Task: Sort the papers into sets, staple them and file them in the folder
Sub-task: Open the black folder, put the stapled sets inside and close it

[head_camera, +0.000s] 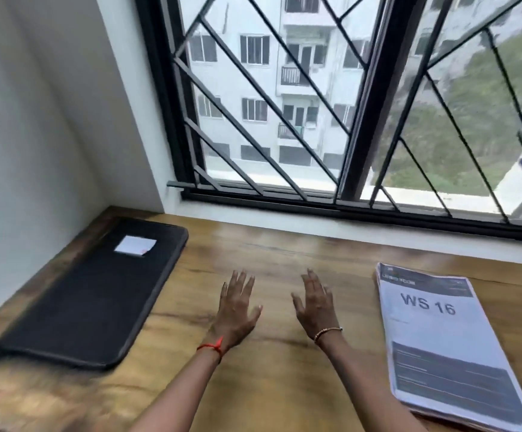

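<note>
**Papers and folder lie apart, both hands bare over the desk**

A thick stack of white printed papers [446, 347] lies flat at the right of the brown wood-grain desk [272, 251], its top sheet headed "WS 16" in large dark letters above a grey block of text too blurred to read. Well apart from it, at the left end of the desk near the wall corner, lies a flat black fabric folder [94, 294] with rounded corners, closed, with a small white label [135, 245] on its cover.

Between the two, over bare wood, both hands are stretched forward with palms down. The left hand [236, 310], with a red thread at its wrist, has straight fingers slightly spread and the thumb held out to the side. The right hand [315, 307], with a thin beaded bracelet at its wrist, has its fingers likewise straight and a little apart. Neither hand holds anything; whether they touch the desk cannot be told.

Behind the desk stands a black-framed window [356, 126] with diagonal metal bars, and beyond it a pale apartment block.
</note>
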`<state>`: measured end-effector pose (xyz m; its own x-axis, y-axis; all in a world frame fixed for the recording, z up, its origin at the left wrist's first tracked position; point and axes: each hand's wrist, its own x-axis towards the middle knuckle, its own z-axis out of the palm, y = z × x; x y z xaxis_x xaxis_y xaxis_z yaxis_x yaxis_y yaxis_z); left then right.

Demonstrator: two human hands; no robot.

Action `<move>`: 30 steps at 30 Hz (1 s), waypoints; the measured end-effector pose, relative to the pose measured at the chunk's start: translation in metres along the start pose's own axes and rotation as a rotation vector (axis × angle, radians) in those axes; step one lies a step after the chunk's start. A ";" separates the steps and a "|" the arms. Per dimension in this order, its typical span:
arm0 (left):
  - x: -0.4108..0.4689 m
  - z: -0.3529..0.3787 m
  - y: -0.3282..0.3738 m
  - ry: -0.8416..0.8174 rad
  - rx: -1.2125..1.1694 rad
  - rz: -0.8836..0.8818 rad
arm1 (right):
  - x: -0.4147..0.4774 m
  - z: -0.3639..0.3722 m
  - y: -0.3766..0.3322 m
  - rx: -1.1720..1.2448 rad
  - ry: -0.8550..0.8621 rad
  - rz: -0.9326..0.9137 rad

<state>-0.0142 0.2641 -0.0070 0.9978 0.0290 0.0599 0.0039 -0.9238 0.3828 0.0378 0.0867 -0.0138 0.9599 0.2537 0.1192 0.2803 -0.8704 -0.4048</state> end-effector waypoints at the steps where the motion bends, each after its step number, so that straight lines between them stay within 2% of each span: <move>1: -0.001 -0.009 -0.017 0.012 -0.005 -0.013 | 0.002 0.008 -0.018 -0.014 -0.025 -0.003; 7: -0.021 -0.063 -0.131 0.085 -0.042 -0.057 | 0.007 0.065 -0.138 0.073 -0.022 -0.068; 10: -0.031 -0.086 -0.178 0.063 -0.046 -0.090 | 0.009 0.085 -0.189 0.114 -0.042 -0.050; 18: -0.047 -0.115 -0.269 0.038 -0.080 -0.188 | 0.017 0.129 -0.274 0.137 -0.120 -0.003; 23: -0.041 -0.124 -0.306 0.017 -0.039 -0.285 | 0.027 0.146 -0.299 0.140 -0.177 0.168; 26: -0.042 -0.132 -0.331 0.074 -0.056 -0.472 | 0.031 0.153 -0.311 0.187 -0.231 0.271; 28: -0.043 -0.137 -0.344 0.076 -0.153 -0.613 | 0.033 0.157 -0.319 0.250 -0.243 0.352; 30: -0.043 -0.139 -0.351 0.057 -0.231 -0.661 | 0.036 0.160 -0.324 0.316 -0.235 0.456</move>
<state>-0.0677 0.6404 -0.0162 0.7863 0.5822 -0.2067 0.5876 -0.6014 0.5413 -0.0183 0.4451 -0.0237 0.9478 0.0027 -0.3188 -0.2072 -0.7548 -0.6224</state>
